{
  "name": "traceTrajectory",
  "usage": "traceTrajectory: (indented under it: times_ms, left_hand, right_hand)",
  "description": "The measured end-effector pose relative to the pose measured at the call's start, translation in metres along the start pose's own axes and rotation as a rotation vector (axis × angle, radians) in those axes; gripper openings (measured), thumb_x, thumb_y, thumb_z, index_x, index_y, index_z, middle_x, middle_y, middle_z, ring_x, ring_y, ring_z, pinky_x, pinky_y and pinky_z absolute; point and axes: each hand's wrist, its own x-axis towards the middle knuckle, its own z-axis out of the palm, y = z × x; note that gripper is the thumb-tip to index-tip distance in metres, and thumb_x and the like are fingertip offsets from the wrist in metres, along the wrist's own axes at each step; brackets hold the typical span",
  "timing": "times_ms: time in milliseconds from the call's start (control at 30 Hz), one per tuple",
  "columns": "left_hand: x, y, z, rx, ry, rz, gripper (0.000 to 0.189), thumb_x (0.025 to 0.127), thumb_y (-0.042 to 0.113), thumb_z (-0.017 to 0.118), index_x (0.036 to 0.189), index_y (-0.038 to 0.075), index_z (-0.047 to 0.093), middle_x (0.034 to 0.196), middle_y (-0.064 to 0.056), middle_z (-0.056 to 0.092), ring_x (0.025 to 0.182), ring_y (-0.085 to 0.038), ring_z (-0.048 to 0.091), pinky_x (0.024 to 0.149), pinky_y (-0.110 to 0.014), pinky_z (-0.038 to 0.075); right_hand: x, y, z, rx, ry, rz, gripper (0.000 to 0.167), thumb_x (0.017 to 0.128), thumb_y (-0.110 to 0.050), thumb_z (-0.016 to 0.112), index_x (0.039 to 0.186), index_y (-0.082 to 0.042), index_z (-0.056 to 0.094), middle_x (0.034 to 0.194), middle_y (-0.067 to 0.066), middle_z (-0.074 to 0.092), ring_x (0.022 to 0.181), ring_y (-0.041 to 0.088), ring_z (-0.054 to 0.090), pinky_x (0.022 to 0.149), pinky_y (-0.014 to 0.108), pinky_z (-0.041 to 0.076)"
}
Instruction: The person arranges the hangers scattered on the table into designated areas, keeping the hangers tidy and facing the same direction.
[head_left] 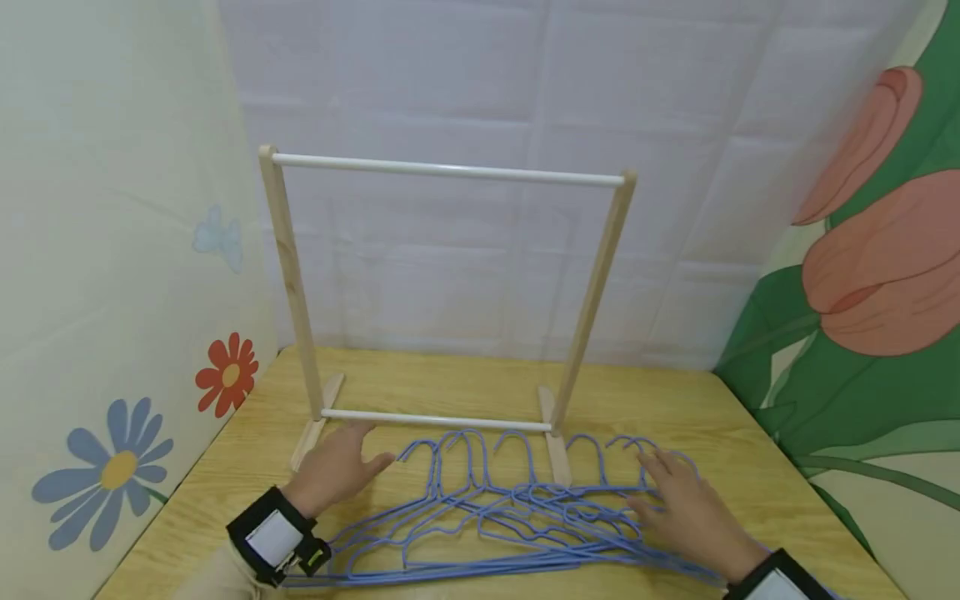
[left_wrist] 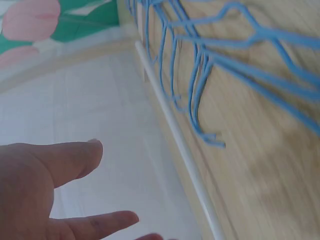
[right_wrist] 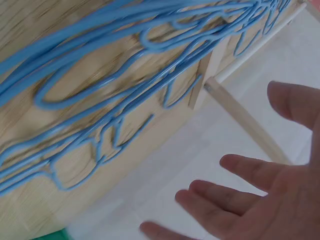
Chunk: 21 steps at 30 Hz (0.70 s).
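The left hand and the right hand are loosely spread, holding nothing. Blue hangers lie heaped between them, reaching beneath the right hand. The rack stands just beyond the left hand; rightward of the right hand the surface runs on to its edge.

On the left wall, a blue flower, a red flower and a pale butterfly. At the back, a wrinkly white cloth. On the right, pink tulips with green leaves; below, a wooden table.
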Motion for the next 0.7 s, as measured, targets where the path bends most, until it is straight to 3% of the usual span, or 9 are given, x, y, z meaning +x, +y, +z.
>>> traceTrajectory:
  times_ms: [133,333,500,700]
  left_hand:
    - [0.002,-0.021,-0.021,-0.038,-0.007,-0.048,0.051,0.096,0.03,0.07,0.13,-0.008,0.061,0.121,-0.028,0.065,0.105,-0.043,0.066,0.079,-0.053,0.054]
    - [0.002,-0.062,-0.043,-0.112,0.012,-0.085,0.051,0.099,0.026,0.065,0.129,-0.015,0.058,0.117,-0.034,0.064,0.101,-0.045,0.067,0.076,-0.051,0.055]
    - [0.002,-0.091,-0.045,-0.11,-0.002,-0.116,0.051,0.1,0.024,0.063,0.126,-0.02,0.055,0.113,-0.036,0.064,0.102,-0.048,0.065,0.078,-0.053,0.055]
    - [-0.002,-0.114,-0.036,-0.1,-0.094,-0.173,0.057,0.1,0.023,0.062,0.124,-0.027,0.049,0.112,-0.04,0.061,0.104,-0.052,0.062,0.082,-0.055,0.053]
  right_hand:
    - [-0.001,0.013,-0.011,0.059,-0.048,0.025,0.056,0.09,-0.022,0.078,0.131,0.01,0.058,0.129,0.037,0.055,0.114,0.054,0.057,0.086,0.062,0.05]
    - [-0.004,0.04,-0.026,0.073,-0.117,0.122,0.047,0.093,-0.022,0.073,0.126,0.01,0.062,0.125,0.033,0.06,0.112,0.054,0.058,0.086,0.061,0.049]
    - [-0.008,0.073,-0.038,0.068,-0.217,0.201,0.051,0.096,-0.029,0.068,0.128,0.011,0.06,0.123,0.035,0.061,0.105,0.051,0.062,0.077,0.057,0.052]
    - [-0.017,0.111,-0.038,0.094,-0.313,0.269,0.053,0.097,-0.028,0.067,0.124,0.016,0.057,0.105,0.027,0.068,0.095,0.042,0.066,0.075,0.054,0.052]
